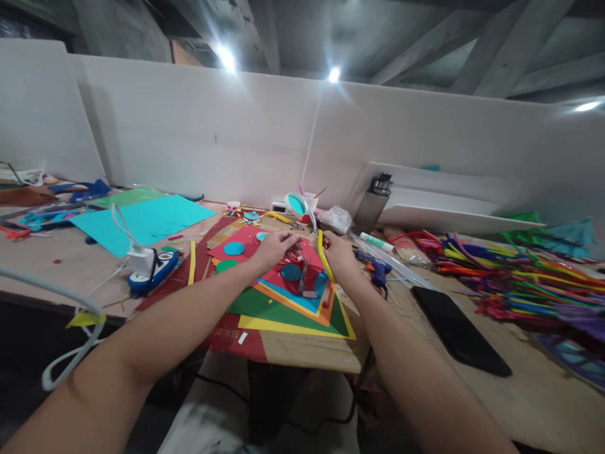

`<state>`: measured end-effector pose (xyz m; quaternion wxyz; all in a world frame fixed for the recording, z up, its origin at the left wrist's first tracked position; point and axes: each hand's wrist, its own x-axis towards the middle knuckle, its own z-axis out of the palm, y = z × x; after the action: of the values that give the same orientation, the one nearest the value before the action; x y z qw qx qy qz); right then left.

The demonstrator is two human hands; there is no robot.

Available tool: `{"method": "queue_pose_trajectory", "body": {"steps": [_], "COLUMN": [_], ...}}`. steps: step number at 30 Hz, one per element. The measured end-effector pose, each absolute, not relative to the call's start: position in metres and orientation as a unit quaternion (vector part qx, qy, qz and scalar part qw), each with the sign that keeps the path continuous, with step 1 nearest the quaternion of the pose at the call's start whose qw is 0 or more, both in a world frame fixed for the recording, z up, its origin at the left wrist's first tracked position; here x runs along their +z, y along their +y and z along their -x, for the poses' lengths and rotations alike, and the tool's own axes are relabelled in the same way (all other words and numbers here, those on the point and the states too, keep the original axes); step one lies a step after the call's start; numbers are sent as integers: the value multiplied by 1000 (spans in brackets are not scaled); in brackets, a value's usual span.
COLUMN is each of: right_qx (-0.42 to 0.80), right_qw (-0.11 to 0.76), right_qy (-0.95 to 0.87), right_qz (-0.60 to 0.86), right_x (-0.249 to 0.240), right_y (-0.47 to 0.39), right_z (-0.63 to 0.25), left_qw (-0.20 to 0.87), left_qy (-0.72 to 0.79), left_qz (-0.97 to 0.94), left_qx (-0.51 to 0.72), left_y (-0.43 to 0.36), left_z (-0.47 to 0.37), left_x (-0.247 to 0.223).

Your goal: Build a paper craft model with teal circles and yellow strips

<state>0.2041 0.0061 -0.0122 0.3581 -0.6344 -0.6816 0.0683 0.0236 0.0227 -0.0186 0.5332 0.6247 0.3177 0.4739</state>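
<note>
My left hand (pixel 278 250) hovers over the red sheet (pixel 250 236), its fingers curled together; a tiny white piece shows by the fingertips, and what they hold is unclear. Just right of it, my right hand (pixel 339 255) is closed on a bent yellow strip (pixel 325 260) that hangs toward me. Blue circles, one of them a dark blue circle (pixel 290 272), lie on the red sheet, with a green circle (pixel 227 266) at its left. A narrow grey tool (pixel 304 276) stands out below my hands. Under the red sheet are blue, orange, green and yellow sheets (pixel 295 328).
A black phone (pixel 460 331) and a pile of colourful pipe cleaners (pixel 515 271) lie at right. A grey bottle (pixel 373 205), glue stick (pixel 375 242) and blue glue gun (pixel 379 271) are behind. Leftward are a turquoise sheet (pixel 142 224) and a blue-and-white power strip (pixel 154 277) with a cable.
</note>
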Motion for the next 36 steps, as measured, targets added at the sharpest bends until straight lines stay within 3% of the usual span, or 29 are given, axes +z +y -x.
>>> {"method": "queue_pose_trajectory", "body": {"steps": [9,15,25,36], "right_qx": [71,20,-53,-48], "right_qw": [366,365,293,282], "right_qy": [-720,-761,-772,-755], "right_qz": [585,537,561,590], "right_x": [-9,-9,-10,-4], "right_y": [-4,-12,-15,-19], "right_z": [-193,-184,-183,-176], "left_qw": [642,685,665,618], "left_qy": [315,234,186,231], "left_qz": [-346,-326,-350,-306], "left_qx": [607,608,633,686], "left_y": [37,39,33,35], "left_z": [-13,-7,-3,-9], "left_x": [-8,0,11,13]}}
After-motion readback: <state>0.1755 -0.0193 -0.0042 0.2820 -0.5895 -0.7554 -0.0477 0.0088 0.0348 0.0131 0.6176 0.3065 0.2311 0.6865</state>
